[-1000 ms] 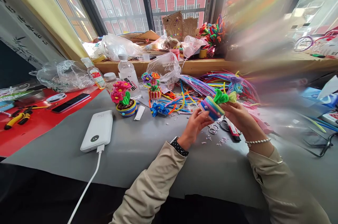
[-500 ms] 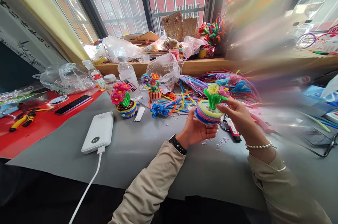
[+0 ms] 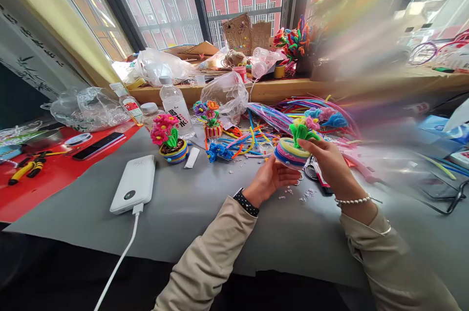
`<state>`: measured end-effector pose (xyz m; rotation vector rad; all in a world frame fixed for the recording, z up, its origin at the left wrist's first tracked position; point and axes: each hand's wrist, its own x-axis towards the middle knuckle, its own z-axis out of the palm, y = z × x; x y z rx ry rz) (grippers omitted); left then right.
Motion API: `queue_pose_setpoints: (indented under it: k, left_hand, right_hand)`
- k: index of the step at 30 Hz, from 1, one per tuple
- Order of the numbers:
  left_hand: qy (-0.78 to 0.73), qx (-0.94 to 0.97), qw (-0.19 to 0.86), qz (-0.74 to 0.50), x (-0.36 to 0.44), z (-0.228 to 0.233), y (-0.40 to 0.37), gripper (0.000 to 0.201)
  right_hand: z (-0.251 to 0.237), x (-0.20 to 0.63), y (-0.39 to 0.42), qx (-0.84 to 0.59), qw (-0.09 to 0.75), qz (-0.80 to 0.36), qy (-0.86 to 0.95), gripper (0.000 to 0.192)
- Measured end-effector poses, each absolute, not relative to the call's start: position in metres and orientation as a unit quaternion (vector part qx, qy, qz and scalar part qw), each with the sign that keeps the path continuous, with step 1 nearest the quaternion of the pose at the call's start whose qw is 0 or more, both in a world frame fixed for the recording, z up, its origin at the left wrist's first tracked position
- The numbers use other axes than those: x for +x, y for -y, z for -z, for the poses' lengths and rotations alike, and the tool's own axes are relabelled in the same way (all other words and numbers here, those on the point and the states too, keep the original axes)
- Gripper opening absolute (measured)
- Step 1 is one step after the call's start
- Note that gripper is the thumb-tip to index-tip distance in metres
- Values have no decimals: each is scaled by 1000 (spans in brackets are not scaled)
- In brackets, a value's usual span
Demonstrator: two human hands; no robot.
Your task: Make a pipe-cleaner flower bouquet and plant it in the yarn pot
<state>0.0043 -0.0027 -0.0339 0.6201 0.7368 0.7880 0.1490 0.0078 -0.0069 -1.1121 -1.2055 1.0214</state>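
Between my hands is a small flower pot [image 3: 290, 155] wrapped in yellow, pink and blue bands, held above the table and tilted. My left hand [image 3: 269, 180] supports it from below and the left side, its fingers curved under the base. With thumb and fingers, my right hand [image 3: 326, 157] pinches the green leaves [image 3: 299, 133] of a pipe-cleaner bouquet at the pot's top. Yellow, pink and blue blooms [image 3: 312, 121] show above those fingers, partly hidden. Two other potted pipe-cleaner plants stand to the left: a pink one [image 3: 163, 130] and a multicoloured one [image 3: 210, 114].
A white power bank [image 3: 134, 184] with a cable lies at left. Bottles [image 3: 175, 106], loose pipe cleaners [image 3: 252, 137] and a blue flower piece [image 3: 218, 152] are behind. Pliers [image 3: 27, 170] and a phone [image 3: 98, 146] rest on the red sheet. White crumbs [image 3: 308, 195] lie below my hands.
The pot has tilted further and shifted slightly right and up, with the flowers lower behind my right hand. My left fingers reach under its base. The view has shifted a little.
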Motion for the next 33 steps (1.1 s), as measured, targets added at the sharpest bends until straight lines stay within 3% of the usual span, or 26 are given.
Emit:
queue_pose_setpoints:
  k: [2, 5, 11, 15, 18, 22, 25, 33]
  left_hand:
    - [-385, 331, 728, -460, 3, 33, 5, 20]
    - [-433, 378, 624, -529, -9, 29, 7, 31]
    - [-525, 450, 446, -568, -75, 10, 8, 30]
    - [-606, 545, 285, -505, -108, 1, 14, 25]
    - [-593, 650, 195, -434, -100, 1, 29, 33]
    - [-408, 867, 171, -227, -56, 18, 61, 42]
    - [-327, 924, 149, -128, -34, 37, 78, 57]
    - [-586, 809, 18, -30, -63, 32, 49, 75]
  right_hand:
    - [7, 149, -9, -468, 588, -449, 484, 25]
    - [7, 152, -11, -479, 598, -455, 453, 21]
    - [9, 160, -16, -508, 610, -415, 445, 20]
    - [8, 160, -16, -498, 623, -417, 435, 21]
    - [5, 158, -13, -504, 626, -419, 422, 20]
    - [4, 157, -12, -516, 623, -414, 416, 21]
    - [5, 158, -13, -521, 622, -402, 424, 23]
    - [7, 158, -13, -513, 615, -409, 437, 23]
